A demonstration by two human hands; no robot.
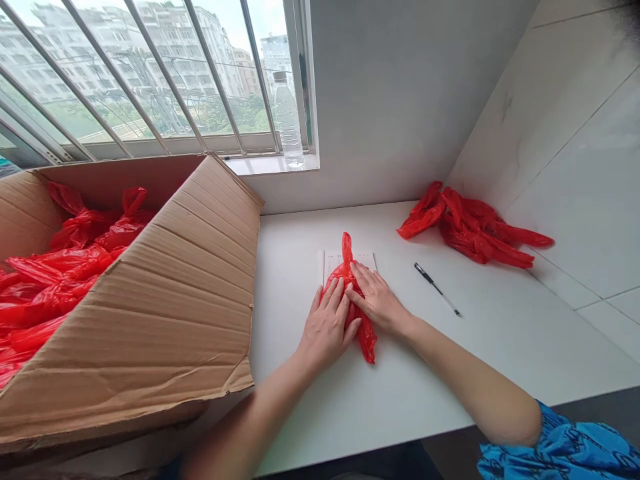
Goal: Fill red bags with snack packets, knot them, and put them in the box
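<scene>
A crumpled red plastic bag (367, 338) lies on the white table (500, 333), partly over a small white notepad (331, 261). My left hand (327, 325) rests flat on the bag's left side, fingers stretched out. My right hand (376, 300) lies flat on its right side, fingers extended and together. Both hands press the bag down; neither grips it.
A large open cardboard box (190, 293) holding several red plastic bags (55, 273) stands at the left. A pile of red bags (470, 227) lies at the back right by the tiled wall. A black pen (436, 288) lies right of the hands. A water bottle (289, 120) stands on the windowsill.
</scene>
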